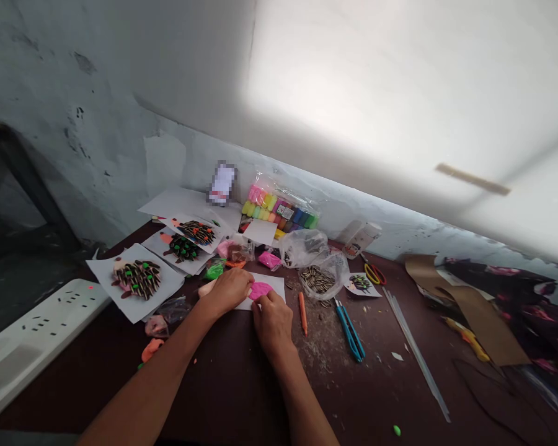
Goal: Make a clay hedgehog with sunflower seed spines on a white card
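A flat lump of pink modelling clay (pixel 260 290) lies on a small sheet of white paper (pixel 275 285) in front of me. My left hand (pixel 227 291) has its fingers on the lump's left side. My right hand (pixel 273 322) presses on its lower edge, and the fingers of both hands meet there. Part of the clay is hidden under my fingers. Just left of the paper is a pale clay piece (pixel 206 288). Behind it sit small plastic bags of clay, including a green one (pixel 214 269).
Paper sheets with sunflower-seed hedgehog pictures (pixel 137 279) lie at left, near a white power strip (pixel 37 328). A clay set (pixel 279 210) stands against the wall. Seeds in a plastic bag (pixel 317 280), blue-handled scissors (pixel 348 328) and red-handled scissors (pixel 374 274) lie at right.
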Available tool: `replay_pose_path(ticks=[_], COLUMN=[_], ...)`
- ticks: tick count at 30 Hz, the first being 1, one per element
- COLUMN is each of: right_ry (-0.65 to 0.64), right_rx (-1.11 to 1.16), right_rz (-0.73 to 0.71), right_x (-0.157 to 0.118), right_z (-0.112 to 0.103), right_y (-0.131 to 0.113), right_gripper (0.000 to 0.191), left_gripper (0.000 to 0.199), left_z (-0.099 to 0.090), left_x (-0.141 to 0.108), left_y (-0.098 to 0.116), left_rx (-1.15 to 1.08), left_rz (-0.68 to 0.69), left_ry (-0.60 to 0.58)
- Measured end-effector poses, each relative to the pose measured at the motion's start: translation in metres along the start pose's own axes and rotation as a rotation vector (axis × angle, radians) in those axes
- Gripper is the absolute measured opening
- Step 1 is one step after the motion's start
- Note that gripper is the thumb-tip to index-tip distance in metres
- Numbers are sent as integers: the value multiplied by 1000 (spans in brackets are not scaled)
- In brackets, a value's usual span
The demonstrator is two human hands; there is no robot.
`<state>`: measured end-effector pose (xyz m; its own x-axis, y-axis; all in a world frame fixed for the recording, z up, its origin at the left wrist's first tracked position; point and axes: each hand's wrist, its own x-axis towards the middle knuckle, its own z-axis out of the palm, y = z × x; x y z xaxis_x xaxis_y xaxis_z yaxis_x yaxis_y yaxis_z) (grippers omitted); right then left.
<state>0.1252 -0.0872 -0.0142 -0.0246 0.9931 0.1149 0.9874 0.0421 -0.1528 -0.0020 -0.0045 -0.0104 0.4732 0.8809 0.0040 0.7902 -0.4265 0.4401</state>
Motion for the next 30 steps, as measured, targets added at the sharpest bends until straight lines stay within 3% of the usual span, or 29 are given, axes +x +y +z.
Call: replay_pose_path(ticks=[9,20,30], right_ry=[92,18,42], right_rx=[136,112,84], right_rz=[26,-37,-71], right_x=[-5,-6,-11], right_z=[-4,-6,-6], right_y=[10,7,10], right_gripper=[20,26,28], left_gripper=[27,27,28], left_z=[-2,-1,-2], left_x=[1,1,2], left_y=[-1,-2,-3], left_rx=[-22,-25,-43], left_rz=[4,4,0], left_ry=[-14,-25,-33])
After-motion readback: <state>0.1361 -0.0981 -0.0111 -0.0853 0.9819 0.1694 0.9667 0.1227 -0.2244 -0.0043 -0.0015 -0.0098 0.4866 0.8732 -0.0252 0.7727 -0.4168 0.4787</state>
